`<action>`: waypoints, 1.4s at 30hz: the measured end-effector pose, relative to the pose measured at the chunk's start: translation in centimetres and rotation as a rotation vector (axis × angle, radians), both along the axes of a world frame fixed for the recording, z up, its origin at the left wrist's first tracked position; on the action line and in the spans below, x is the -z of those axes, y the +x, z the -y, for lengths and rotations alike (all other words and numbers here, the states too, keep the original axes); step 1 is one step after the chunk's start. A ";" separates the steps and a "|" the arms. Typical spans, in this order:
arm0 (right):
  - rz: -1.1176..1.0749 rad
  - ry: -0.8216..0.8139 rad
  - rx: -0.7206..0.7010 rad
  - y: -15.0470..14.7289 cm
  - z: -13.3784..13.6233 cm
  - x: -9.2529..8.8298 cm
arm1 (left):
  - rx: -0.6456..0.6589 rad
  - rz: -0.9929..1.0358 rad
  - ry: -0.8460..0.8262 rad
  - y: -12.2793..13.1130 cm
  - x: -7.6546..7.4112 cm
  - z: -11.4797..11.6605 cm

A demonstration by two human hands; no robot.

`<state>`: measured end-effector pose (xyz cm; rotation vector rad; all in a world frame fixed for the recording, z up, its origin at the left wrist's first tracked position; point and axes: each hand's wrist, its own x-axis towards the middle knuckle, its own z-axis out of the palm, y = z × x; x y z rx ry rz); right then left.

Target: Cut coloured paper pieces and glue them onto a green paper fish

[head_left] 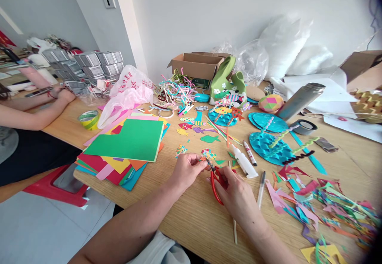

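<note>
My right hand (235, 190) grips red-handled scissors (213, 176), their blades pointing toward my left hand (189, 170). Between the closed fingertips of that left hand is a small orange paper piece (203, 159), right at the blade tips. Just beyond lie two little heaps of paper bits, one a confetti pile (208, 153). A green paper fish (210, 138) and several other coloured paper fish rest farther back. To the right of the scissors are a white glue bottle (244, 162) and a marker (250, 153).
A stack of coloured paper (128, 136) lies at left beside a tape roll (88, 119). Blue honeycomb paper pieces (270, 148), a metal flask (301, 100) and paper scraps (334, 208) occupy the right. Behind stands a cardboard box (195, 65). Another person's arms (38, 112) rest at far left.
</note>
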<state>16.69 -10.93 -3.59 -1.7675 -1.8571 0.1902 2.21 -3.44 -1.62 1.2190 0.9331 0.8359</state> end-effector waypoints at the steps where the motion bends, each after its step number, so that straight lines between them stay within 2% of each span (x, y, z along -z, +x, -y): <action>1: 0.004 0.004 0.000 0.0 0.0 0.0 | 0.000 0.005 -0.004 0.0 0.0 0.0; 14: 0.075 0.124 -0.014 -0.2 0.1 -0.4 | -0.014 0.037 -0.026 0.1 -0.1 0.0; 42: 0.036 0.094 0.006 0.1 0.2 -0.1 | -0.006 0.035 -0.020 0.1 0.2 -0.1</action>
